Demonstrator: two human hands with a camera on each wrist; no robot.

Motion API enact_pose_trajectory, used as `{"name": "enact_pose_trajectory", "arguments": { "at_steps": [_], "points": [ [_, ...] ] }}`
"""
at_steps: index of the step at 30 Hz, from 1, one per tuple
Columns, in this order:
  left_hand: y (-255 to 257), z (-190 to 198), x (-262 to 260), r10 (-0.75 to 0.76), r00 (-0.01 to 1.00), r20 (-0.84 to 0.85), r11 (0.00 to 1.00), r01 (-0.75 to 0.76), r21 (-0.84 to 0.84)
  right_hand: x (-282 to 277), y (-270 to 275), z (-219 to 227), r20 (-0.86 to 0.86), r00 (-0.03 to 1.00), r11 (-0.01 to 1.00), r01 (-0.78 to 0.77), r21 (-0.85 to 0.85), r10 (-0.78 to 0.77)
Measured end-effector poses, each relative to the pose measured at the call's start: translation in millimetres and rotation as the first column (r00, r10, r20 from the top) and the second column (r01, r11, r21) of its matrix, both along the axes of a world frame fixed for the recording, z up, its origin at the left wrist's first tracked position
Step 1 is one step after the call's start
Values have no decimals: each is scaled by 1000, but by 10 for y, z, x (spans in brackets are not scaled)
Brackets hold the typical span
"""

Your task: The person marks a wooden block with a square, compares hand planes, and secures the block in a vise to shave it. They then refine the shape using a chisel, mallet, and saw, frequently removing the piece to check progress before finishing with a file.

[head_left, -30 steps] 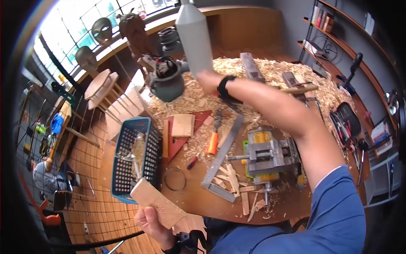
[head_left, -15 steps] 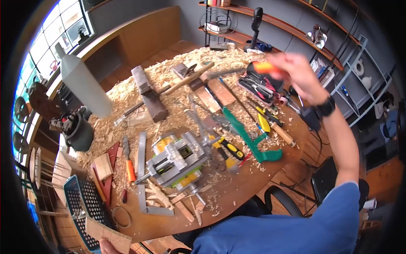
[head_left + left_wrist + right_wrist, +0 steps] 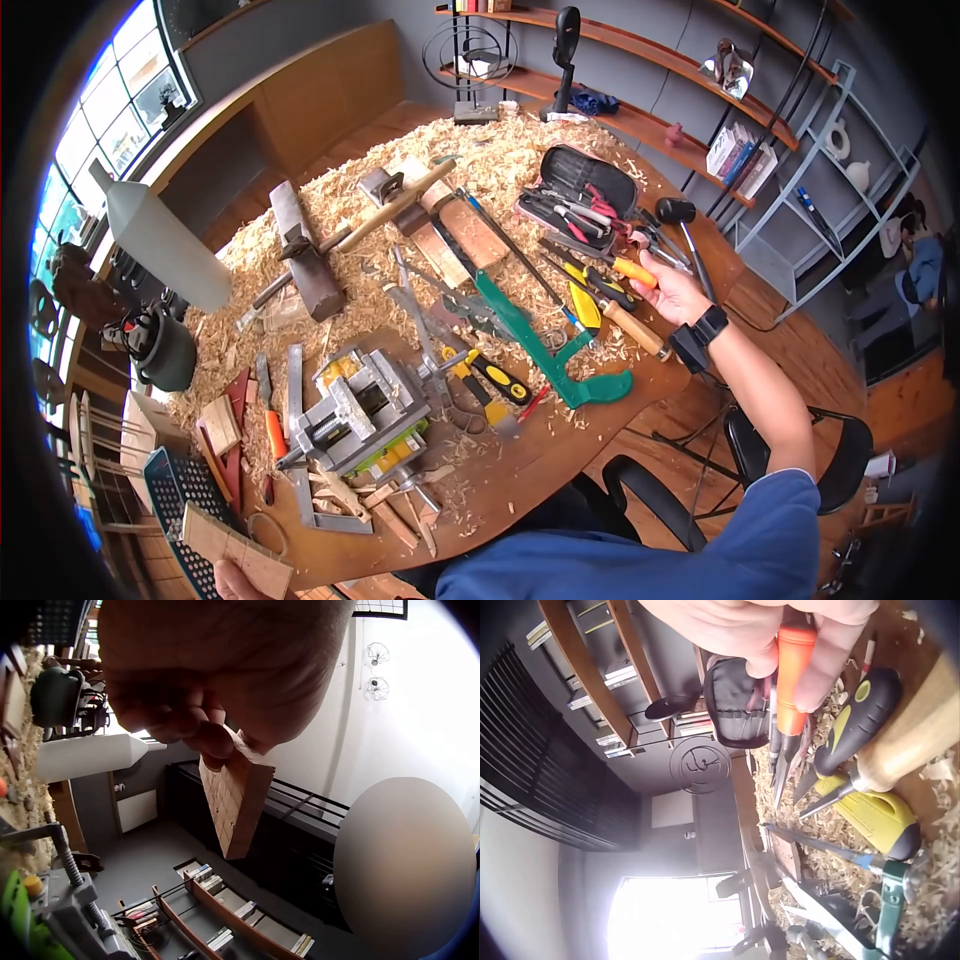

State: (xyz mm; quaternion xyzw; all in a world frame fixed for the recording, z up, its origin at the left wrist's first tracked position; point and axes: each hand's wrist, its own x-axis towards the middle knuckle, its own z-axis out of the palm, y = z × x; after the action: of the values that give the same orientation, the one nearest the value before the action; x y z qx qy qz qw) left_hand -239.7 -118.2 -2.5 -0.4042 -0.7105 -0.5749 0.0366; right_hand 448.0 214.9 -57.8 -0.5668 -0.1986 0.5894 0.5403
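My left hand (image 3: 234,582) grips a flat wooden block (image 3: 236,552) by its lower edge, over the teal basket (image 3: 168,470). Pencil lines cross the block's face in the left wrist view. On the table's right side, my right hand (image 3: 674,292) holds a file by its orange handle (image 3: 793,679), with thumb and fingers on either side of the handle. Its metal end points down among the tools. Close beside it lie a black-and-yellow handled tool (image 3: 859,720), a wooden-handled tool (image 3: 635,330) and a yellow tool (image 3: 584,305).
A grey vise (image 3: 365,410) stands near the table's front. A green-handled saw (image 3: 545,350) lies right of it. Beyond my right hand are an open tool case (image 3: 590,180) and a black mallet (image 3: 676,211). Wood shavings (image 3: 440,145) cover the back; a white bottle (image 3: 170,245) stands left.
My right hand has swung from beside the bottle to the table's right side and come down with the orange-handled file. The view has turned right. My left hand still holds the block.
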Motion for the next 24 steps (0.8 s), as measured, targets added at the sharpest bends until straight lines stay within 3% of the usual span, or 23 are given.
{"name": "enact_pose_trajectory", "arguments": {
  "at_steps": [2,6,9,10,12,13,15,16,17,18,19,20,21,22,24],
  "points": [
    [-4,-16,36,28,992,-125,998,-34,-53,29,30,-93,0,1000,1000,-30,-9,30],
    [-46,-2,26,25,982,-187,995,-42,-89,-62,40,-62,19,1000,991,-11,-133,13],
    [-88,-64,-162,34,953,-301,989,-75,-126,-176,-59,67,384,916,987,-62,-147,115],
    [-125,-128,-349,80,836,-542,972,-186,-143,-168,-63,70,381,916,986,-73,-151,126],
    [-196,-169,-363,112,642,-758,935,-327,-139,-74,-68,22,490,839,968,-158,-194,235],
    [-95,-108,-153,175,964,-201,985,-173,29,-54,-83,-1,534,822,979,-136,-152,197],
    [9,7,39,191,952,-239,974,-154,164,-127,-122,75,617,771,987,-145,-67,155],
    [17,75,98,200,934,-295,977,-169,129,-95,-91,104,793,578,968,-241,-63,195],
    [26,141,162,208,913,-350,978,-186,97,-73,11,-144,871,478,934,-248,256,-112],
    [63,266,244,94,995,-27,983,-89,158,-479,-130,215,910,401,885,-381,268,-103],
    [115,384,322,-17,956,294,957,-70,282,-907,-261,581,938,328,818,-505,274,-112],
    [159,422,352,-27,957,287,952,-63,299,-1574,-548,1014,920,391,763,-588,268,-21],
    [209,460,380,-36,959,280,947,-57,316,-2071,-796,1347,947,319,599,-750,280,-44],
    [260,497,408,-46,961,273,942,-50,333,-2528,-942,1540,936,311,328,-878,348,-163],
    [253,642,475,-103,893,438,926,-75,370,-3178,-1072,1666,902,367,-106,-930,351,-227]
  ]
}}
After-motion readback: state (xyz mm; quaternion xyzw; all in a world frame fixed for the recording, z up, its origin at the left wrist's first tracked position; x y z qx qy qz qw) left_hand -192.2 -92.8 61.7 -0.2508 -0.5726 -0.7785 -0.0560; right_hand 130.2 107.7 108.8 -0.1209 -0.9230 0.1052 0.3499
